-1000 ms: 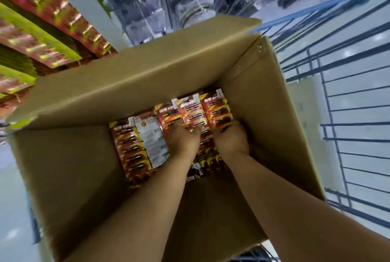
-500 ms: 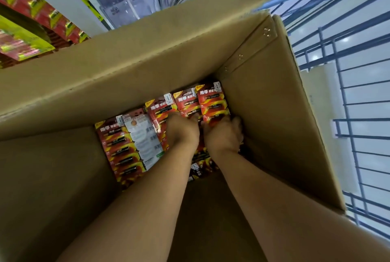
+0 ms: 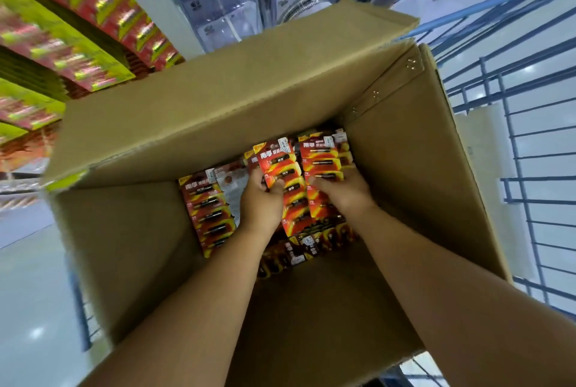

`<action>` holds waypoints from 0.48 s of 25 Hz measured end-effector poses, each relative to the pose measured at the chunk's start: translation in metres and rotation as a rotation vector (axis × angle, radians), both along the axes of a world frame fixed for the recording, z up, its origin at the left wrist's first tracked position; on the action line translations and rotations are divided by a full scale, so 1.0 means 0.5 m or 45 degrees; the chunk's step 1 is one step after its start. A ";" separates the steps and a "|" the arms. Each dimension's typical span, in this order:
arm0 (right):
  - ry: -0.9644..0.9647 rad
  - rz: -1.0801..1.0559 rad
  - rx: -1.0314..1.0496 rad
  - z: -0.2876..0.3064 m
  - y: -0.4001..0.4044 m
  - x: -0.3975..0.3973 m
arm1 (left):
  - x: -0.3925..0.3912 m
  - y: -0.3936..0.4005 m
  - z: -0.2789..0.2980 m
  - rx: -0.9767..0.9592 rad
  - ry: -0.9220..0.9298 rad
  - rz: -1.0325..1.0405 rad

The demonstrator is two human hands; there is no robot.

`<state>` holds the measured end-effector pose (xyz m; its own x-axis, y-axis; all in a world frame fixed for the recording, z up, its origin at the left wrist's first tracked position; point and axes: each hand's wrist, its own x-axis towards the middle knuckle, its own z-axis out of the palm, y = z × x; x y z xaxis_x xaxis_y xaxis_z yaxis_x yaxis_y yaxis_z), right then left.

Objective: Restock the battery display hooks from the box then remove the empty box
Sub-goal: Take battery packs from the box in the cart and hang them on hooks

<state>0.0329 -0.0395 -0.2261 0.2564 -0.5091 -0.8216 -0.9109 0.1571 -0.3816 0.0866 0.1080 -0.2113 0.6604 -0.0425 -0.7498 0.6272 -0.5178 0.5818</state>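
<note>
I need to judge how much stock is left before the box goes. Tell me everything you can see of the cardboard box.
The cardboard box is plain brown corrugated board, large and deep, open at the top with its far flap folded outward. Metal staples show along its right corner seam. It is not empty: red and yellow battery packs lie across its bottom. Both forearms reach in; the left hand and right hand each grip packs.

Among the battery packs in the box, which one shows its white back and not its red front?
The pack just left of the left hand, second column from the left. It shows a white printed back; the others show red and yellow fronts.
</note>
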 end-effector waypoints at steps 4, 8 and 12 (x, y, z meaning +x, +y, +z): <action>-0.125 -0.078 0.195 0.090 -0.020 -0.018 | -0.001 0.070 0.098 -0.063 0.059 0.063; -0.345 0.008 0.305 0.246 0.002 -0.047 | 0.000 0.128 0.246 -0.164 0.051 -0.006; -0.611 0.063 0.400 0.400 0.061 -0.076 | 0.001 0.187 0.407 -0.235 -0.137 0.027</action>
